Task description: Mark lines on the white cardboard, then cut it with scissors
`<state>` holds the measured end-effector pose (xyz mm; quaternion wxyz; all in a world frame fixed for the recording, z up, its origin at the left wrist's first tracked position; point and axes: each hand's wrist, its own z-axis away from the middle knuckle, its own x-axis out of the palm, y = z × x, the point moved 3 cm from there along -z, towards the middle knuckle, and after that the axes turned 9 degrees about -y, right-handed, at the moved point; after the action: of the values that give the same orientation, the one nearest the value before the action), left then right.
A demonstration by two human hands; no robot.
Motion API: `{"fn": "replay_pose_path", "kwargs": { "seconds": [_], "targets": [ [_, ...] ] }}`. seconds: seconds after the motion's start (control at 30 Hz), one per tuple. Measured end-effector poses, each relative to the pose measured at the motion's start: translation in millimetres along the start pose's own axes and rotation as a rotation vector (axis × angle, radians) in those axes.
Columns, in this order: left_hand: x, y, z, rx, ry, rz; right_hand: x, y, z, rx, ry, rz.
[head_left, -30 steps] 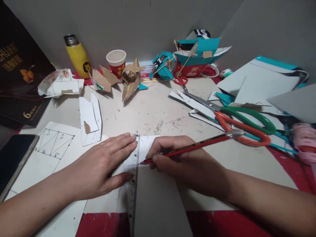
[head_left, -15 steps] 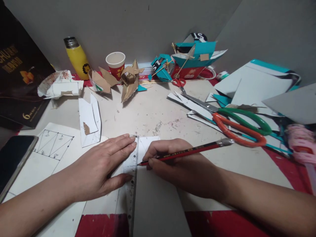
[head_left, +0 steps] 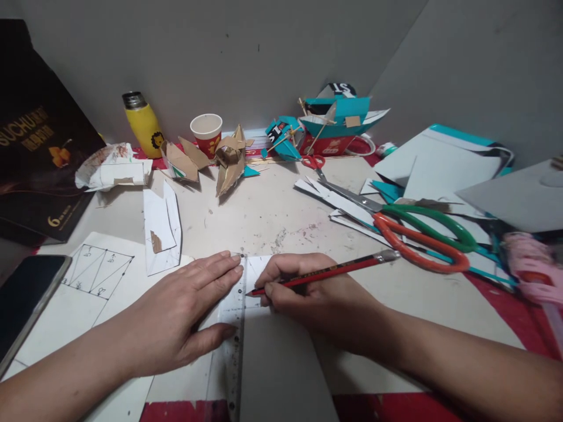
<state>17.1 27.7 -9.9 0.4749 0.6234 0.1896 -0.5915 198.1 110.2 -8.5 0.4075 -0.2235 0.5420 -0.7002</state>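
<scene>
My left hand (head_left: 187,308) lies flat, its fingers stretched over a clear ruler (head_left: 235,351) and pressing it down. Under the ruler is a long piece of white card (head_left: 281,363) with pencil lines near its far end. A red and black pencil (head_left: 321,275) is pinched in my right hand (head_left: 316,299), and its tip touches down at the ruler's right edge, just right of my left fingers. The curled fingers of my right hand hide part of the card.
Large scissors (head_left: 422,234) lie at right beside card scraps (head_left: 453,158). A phone (head_left: 30,299) and a drawn sheet (head_left: 99,272) are at left. Along the back stand a yellow bottle (head_left: 143,126), a paper cup (head_left: 206,132), cardboard boats (head_left: 231,164) and a blue model (head_left: 338,114).
The pencil tip has slid a little along the ruler's edge toward its far end. My left hand stays on the ruler. The whole view has shifted slightly, with things appearing lower.
</scene>
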Motion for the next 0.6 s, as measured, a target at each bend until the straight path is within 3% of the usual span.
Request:
{"fn": "replay_pose_path", "kwargs": {
  "seconds": [0.6],
  "targets": [
    [0.4,-0.7,0.4,-0.016,-0.03,-0.012,-5.8,1.9,-2.1,0.023,0.068,0.009]
  ]
}}
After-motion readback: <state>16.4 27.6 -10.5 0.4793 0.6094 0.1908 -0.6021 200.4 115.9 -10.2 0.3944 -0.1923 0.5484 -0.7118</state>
